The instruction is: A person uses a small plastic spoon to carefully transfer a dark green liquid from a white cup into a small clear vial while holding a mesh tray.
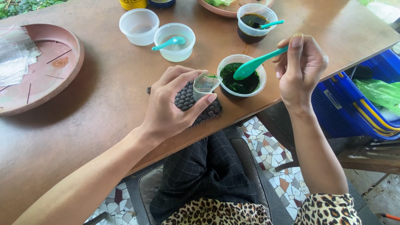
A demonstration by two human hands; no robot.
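Teal plastic marks the spoon (255, 63) that the right hand (301, 68) pinches by its handle between thumb and fingers, closed firmly on it; the spoon's bowl hangs over a small clear cup of dark green liquid (241, 77) near the front edge of the brown table (108, 96). The left hand (173, 104) curls around a small clear plastic bag (204, 85), thumb below and fingers above, holding its mouth open just beside the cup's rim. The bag seems to hold a little pale liquid, though this is hard to tell. Under the left hand lies a dark mat of round beads (196, 106), touching the table.

Farther back in the head view stand two clear cups side by side: an empty-looking one (139, 26) and one with a second teal spoon (174, 41) in it. Another cup of dark liquid (256, 23) with its own teal spoon sits toward the far right. A round reddish tray (54, 71) lies at the left with clear plastic bags (14, 54) on it. A blue plastic basket (354, 104) stands beyond the table's right edge.
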